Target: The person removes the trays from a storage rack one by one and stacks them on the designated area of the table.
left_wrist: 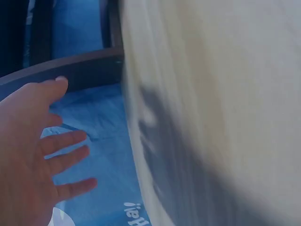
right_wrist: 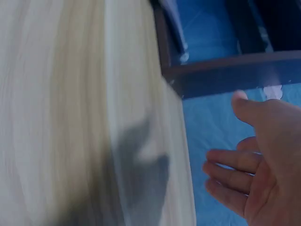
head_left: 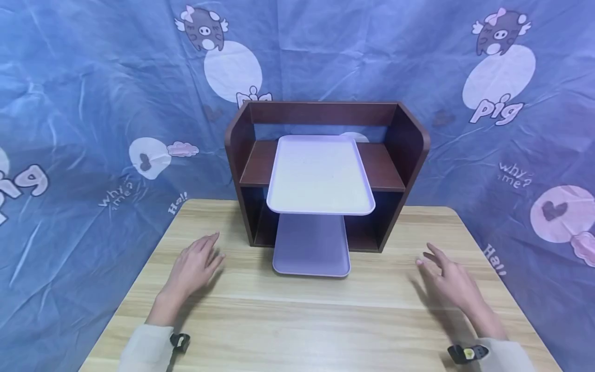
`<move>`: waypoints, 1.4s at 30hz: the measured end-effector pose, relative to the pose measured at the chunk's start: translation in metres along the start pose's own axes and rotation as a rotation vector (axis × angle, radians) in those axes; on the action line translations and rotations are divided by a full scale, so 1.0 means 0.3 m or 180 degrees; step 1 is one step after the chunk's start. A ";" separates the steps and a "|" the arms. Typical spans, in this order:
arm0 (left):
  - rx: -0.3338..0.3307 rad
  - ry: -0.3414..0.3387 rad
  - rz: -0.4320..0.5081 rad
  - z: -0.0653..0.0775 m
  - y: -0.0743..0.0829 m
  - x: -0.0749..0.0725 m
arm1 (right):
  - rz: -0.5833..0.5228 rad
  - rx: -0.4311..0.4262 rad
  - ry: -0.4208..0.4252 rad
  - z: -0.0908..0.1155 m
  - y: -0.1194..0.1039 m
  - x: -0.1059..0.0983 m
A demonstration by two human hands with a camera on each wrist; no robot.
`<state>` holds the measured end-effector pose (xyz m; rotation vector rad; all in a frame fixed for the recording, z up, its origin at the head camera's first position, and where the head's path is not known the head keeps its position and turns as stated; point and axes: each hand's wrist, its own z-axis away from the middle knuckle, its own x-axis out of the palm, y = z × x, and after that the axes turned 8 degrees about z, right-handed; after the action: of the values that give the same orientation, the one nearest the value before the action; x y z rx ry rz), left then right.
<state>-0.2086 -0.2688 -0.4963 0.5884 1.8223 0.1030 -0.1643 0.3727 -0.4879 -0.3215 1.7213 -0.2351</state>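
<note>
My left hand hovers over the left part of the table, fingers spread and holding nothing; its shadow falls on the wood. On the other side, my right hand is likewise held over the table with relaxed, empty fingers. Between them stands a dark brown two-tier shelf. A white tray rests on its upper board and juts out over the front. Below, a second tray, looking purplish in the shade, lies in the lower compartment with its front end out on the table.
The light wooden table has rounded back corners. A blue cloth printed with pigs and lettering hangs behind and along both sides. Each wrist wears a black strap with a small device, the left strap and the right strap.
</note>
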 end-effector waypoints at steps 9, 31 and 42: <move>0.0077 0.0459 0.0383 -0.049 0.055 -0.005 | -0.1442 -0.0022 0.0217 -0.011 -0.122 0.041; -0.0282 0.0979 0.1792 -0.176 0.188 -0.058 | -0.2280 0.0714 -0.0376 -0.012 -0.377 0.157; -0.0408 0.1086 0.2203 -0.236 0.238 -0.097 | -0.2741 0.0847 -0.0697 -0.003 -0.494 0.248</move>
<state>-0.2428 -0.2040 -0.4218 1.1404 1.8373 0.8207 -0.1648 0.2080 -0.5073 -0.8451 1.2286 -1.0046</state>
